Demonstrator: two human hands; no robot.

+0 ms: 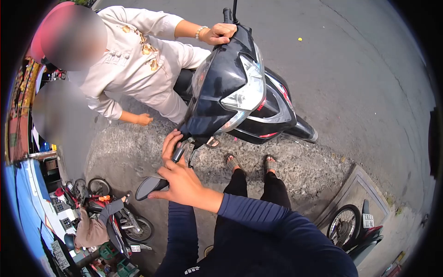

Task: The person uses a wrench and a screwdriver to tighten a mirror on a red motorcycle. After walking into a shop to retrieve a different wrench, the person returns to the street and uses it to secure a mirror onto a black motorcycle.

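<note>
A black scooter with a clear headlight stands in front of me, its nose pointing right. My right hand is closed around the edge of a black rear-view mirror, the thumb beneath it. Behind it, my left hand is partly covered, with its fingers curled at the near handlebar grip. How far they wrap round the grip is hidden. Another person's hand, with a beaded bracelet, rests on the far handlebar.
That person, in a light embroidered outfit, stands beside the scooter. Parked motorbikes and someone seated are at lower left. A motorbike's rear wheel is at lower right by a concrete slab. Grey road runs beyond the rough kerb.
</note>
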